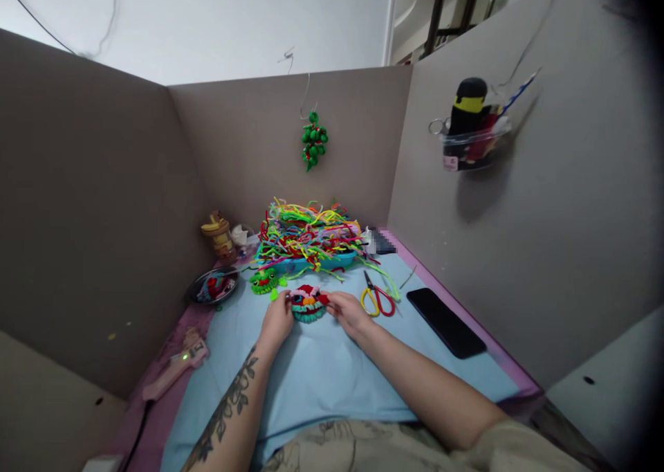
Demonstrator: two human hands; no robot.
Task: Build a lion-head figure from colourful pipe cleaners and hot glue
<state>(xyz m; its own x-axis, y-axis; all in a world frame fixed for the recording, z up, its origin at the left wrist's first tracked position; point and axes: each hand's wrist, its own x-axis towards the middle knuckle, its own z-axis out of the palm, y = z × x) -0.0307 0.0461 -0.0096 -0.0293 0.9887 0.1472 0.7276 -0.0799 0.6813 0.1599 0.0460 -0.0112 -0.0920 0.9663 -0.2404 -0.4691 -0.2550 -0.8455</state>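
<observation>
Between my two hands is a small pipe-cleaner animal head [308, 313] in red, pink, orange and teal. My left hand [279, 318] grips its left edge, with a bright green tuft showing beside the fingertips. On the other side, the fingers of my right hand [350, 311] pinch its red side piece. A similar green pipe-cleaner head [263, 282] lies just beyond my left hand. Scissors [377, 300] with one yellow and one red handle lie to the right of my right hand.
Behind stands a blue tray [337, 259] heaped with colourful pipe cleaners [311, 233]. A dark bowl [193, 293] and a pink glue gun [176, 373] are at left, a black phone [446, 323] at right. Grey partitions [357, 133] enclose the table; a cup of tools [474, 140] hangs right.
</observation>
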